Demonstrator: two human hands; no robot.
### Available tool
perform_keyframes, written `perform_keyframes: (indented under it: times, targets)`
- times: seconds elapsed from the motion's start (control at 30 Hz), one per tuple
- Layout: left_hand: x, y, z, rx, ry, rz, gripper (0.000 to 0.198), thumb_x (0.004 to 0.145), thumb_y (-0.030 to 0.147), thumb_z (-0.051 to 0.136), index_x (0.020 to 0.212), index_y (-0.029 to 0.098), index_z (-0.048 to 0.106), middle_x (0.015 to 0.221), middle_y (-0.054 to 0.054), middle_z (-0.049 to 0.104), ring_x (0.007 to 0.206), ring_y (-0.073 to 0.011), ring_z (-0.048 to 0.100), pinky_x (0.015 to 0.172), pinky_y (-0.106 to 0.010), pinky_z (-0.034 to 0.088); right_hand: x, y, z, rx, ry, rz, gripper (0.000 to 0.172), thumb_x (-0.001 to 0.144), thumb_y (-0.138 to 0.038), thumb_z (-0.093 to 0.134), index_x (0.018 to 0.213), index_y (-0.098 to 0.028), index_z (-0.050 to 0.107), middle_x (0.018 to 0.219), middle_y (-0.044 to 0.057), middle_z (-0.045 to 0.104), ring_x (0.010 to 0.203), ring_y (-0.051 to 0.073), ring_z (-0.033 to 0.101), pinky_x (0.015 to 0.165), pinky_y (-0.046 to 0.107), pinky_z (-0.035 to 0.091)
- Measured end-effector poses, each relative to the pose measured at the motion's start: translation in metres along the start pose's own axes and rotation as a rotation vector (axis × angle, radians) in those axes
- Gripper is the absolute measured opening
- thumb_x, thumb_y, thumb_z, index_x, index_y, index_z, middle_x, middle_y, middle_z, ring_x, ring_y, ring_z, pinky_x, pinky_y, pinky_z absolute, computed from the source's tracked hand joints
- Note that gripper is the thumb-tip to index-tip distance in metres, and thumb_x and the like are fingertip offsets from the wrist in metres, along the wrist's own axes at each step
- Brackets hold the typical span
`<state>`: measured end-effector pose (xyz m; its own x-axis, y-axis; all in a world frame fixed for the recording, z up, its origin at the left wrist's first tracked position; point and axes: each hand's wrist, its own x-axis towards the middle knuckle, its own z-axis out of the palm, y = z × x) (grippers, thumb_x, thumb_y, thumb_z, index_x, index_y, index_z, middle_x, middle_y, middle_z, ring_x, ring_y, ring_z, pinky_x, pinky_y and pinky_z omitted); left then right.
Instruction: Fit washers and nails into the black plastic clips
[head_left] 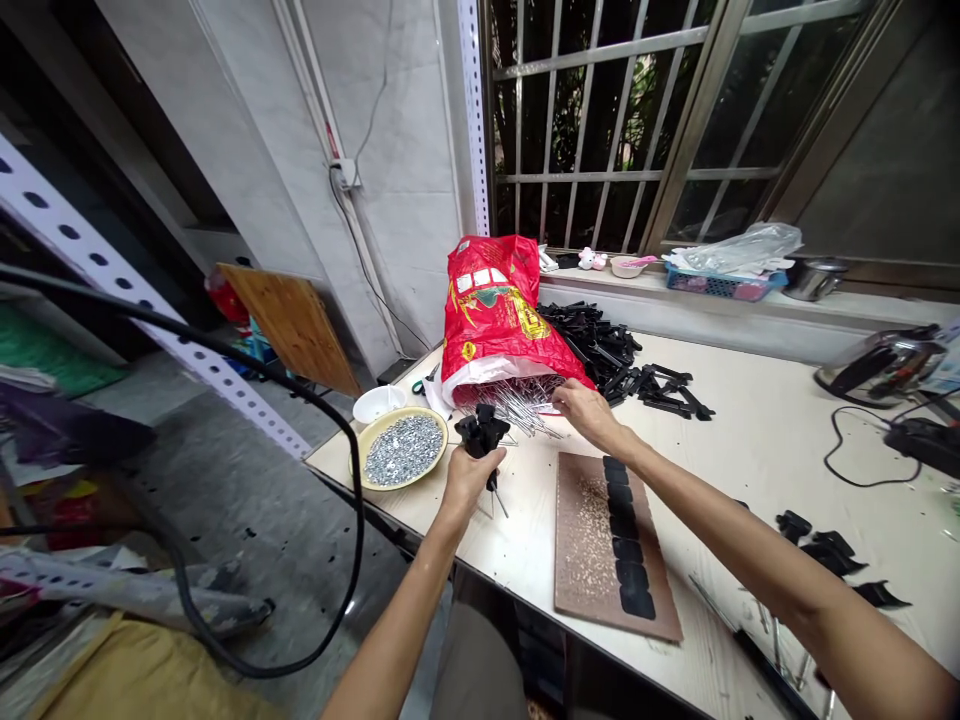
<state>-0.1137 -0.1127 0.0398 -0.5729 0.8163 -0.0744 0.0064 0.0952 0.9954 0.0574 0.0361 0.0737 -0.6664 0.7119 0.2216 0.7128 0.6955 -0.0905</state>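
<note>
My left hand [469,480] is wrapped round a bunch of black plastic parts [482,428], held upright over the front of the table. Thin metal rods [501,503] stick out below that fist. My right hand [587,408] reaches to the mouth of a red plastic bag [491,310] lying on its side. Its fingers are pinched together at the bag's lower right edge; what they hold is hidden. Long metal rods [525,405] spill from the bag's mouth beside the fingertips. Left of my left hand, a yellow dish [362,472] holds many small metal nuts [405,448].
A brown board [581,590] with a row of black pads [628,550] lies in front. Black parts [600,345] are heaped behind the bag. A white bowl [379,403] is beside the dish. Finished-looking black pieces [829,550], a long tool [772,675] and a kettle [881,365] are right.
</note>
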Motion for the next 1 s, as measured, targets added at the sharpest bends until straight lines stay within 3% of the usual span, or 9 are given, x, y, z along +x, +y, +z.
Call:
perform_keyframes:
  times: [0.13,0.23,0.47,0.63,0.7,0.77,0.83,0.9,1.0]
  targets:
    - [0.007,-0.003,0.008,0.242,0.032,0.096,0.017,0.057,0.026,0.071,0.066,0.016,0.06,0.048,0.002,0.054,0.048,-0.0152,0.052,0.048,-0.023,0.033,-0.014,-0.013,-0.048,0.0,0.292,-0.273,0.021,0.095,-0.028,0.044,0.097,-0.022,0.064,0.101,0.005,0.058,0.086,0.015,0.052,0.074,0.026,0.036]
    - [0.004,0.004,0.014,0.321,0.052,0.139,0.016,0.056,0.021,0.07,0.069,0.017,0.063,0.053,0.0,0.058,0.057,-0.0185,0.056,0.053,-0.024,0.033,-0.018,-0.026,-0.07,-0.138,0.381,-0.453,0.019,0.095,-0.024,0.045,0.097,-0.021,0.064,0.097,0.006,0.058,0.086,0.017,0.048,0.079,0.031,0.033]
    - [-0.006,0.019,0.022,0.378,-0.001,0.186,0.016,0.054,0.015,0.069,0.07,0.018,0.063,0.054,0.001,0.058,0.058,-0.0173,0.054,0.054,-0.023,0.032,-0.015,-0.035,-0.085,-0.265,0.336,-0.749,0.025,0.095,-0.016,0.038,0.096,-0.017,0.063,0.09,0.008,0.057,0.082,0.018,0.047,0.076,0.033,0.037]
    - [-0.002,0.016,0.027,0.3,-0.071,0.166,0.016,0.054,0.02,0.071,0.066,0.016,0.061,0.051,0.003,0.054,0.051,-0.0139,0.049,0.049,-0.023,0.032,-0.014,-0.035,-0.085,0.018,0.276,-0.819,0.027,0.096,-0.016,0.037,0.111,-0.018,0.059,0.103,0.01,0.059,0.097,0.019,0.053,0.087,0.037,0.043]
    - [-0.002,0.017,0.028,0.201,-0.117,0.13,0.016,0.055,0.024,0.071,0.064,0.015,0.06,0.05,0.002,0.053,0.047,-0.0122,0.047,0.047,-0.023,0.033,-0.016,-0.032,-0.08,0.244,0.303,-0.752,0.032,0.096,-0.017,0.038,0.124,-0.02,0.053,0.117,0.01,0.057,0.11,0.019,0.051,0.095,0.038,0.042]
    - [-0.004,0.02,0.029,0.079,-0.138,0.096,0.019,0.057,0.028,0.072,0.063,0.014,0.06,0.051,0.001,0.054,0.046,-0.0119,0.048,0.046,-0.023,0.035,-0.021,-0.029,-0.069,0.49,0.379,-0.538,0.037,0.094,-0.023,0.043,0.131,-0.021,0.047,0.126,0.01,0.054,0.116,0.019,0.05,0.099,0.039,0.041]
    - [-0.008,0.026,0.029,-0.041,-0.155,0.096,0.024,0.059,0.032,0.073,0.067,0.013,0.061,0.056,0.0,0.057,0.049,-0.0125,0.052,0.047,-0.023,0.039,-0.029,-0.027,-0.055,0.74,0.376,-0.273,0.044,0.091,-0.033,0.05,0.133,-0.02,0.045,0.127,0.011,0.054,0.116,0.022,0.051,0.098,0.041,0.042]
    - [-0.012,0.034,0.032,-0.111,-0.193,0.125,0.031,0.061,0.039,0.075,0.073,0.012,0.063,0.059,-0.001,0.06,0.052,-0.0135,0.054,0.049,-0.024,0.042,-0.037,-0.032,-0.038,0.995,0.223,-0.09,0.046,0.09,-0.043,0.049,0.13,-0.02,0.048,0.126,0.011,0.055,0.115,0.023,0.053,0.096,0.042,0.044]
    - [-0.016,0.044,0.04,-0.109,-0.186,0.193,0.039,0.069,0.048,0.069,0.085,0.012,0.066,0.069,-0.005,0.065,0.065,-0.0179,0.061,0.059,-0.027,0.047,-0.045,-0.052,-0.017,1.358,-0.065,0.032,0.048,0.094,-0.053,0.033,0.127,-0.023,0.049,0.125,0.009,0.056,0.116,0.022,0.053,0.094,0.041,0.046]
